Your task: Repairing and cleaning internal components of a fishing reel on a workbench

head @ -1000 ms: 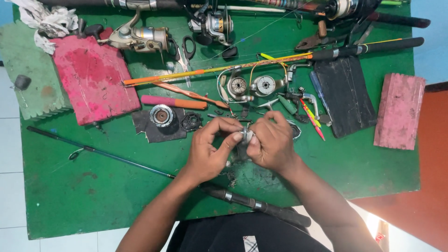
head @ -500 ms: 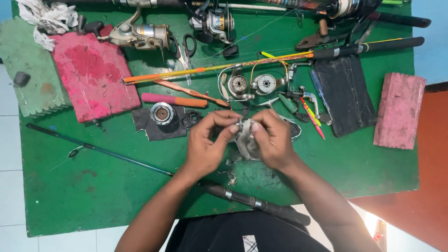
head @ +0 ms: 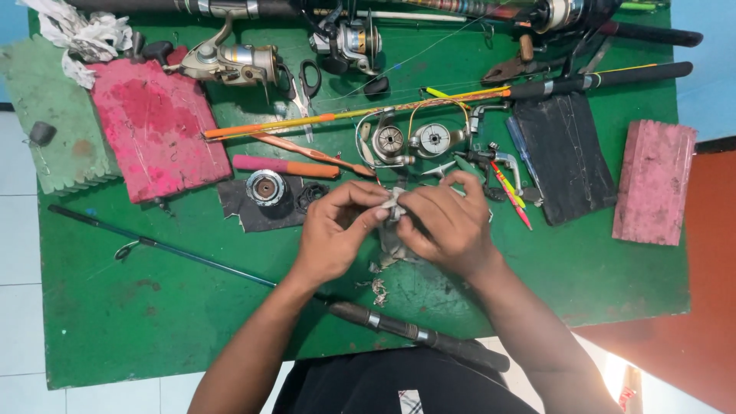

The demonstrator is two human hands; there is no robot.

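Over the middle of the green table (head: 153,322), both hands meet around a small crumpled greyish rag (head: 392,230). Half a second earlier the rag bulged out between the palms with a pale piece showing; now the left hand (head: 333,234) and right hand (head: 445,222) have closed in tighter, and only a pale corner of cloth peeks out where thumbs and forefingers pinch it together. Whether a small part sits inside the cloth cannot be told. All fingers are curled and gripping the rag from both sides.

Just beyond the hands lie two round metal reel parts (head: 410,140), shiny and ridged, joined by thin wire bails. Left of the hands, a silver spool (head: 265,187) stands on a scrap of dark sheet. Farther left lies one pink foam block (head: 157,126), rough and stained, and a second pink block (head: 653,180) sits well to the right of the hands. One black flat case (head: 563,153) lies between that block and the hands. A slim dark rod (head: 192,257) crosses the table near the left wrist, and its thicker handle section passes under the forearms. Scissors (head: 305,86) rest at the far side beside two whole spinning reels.
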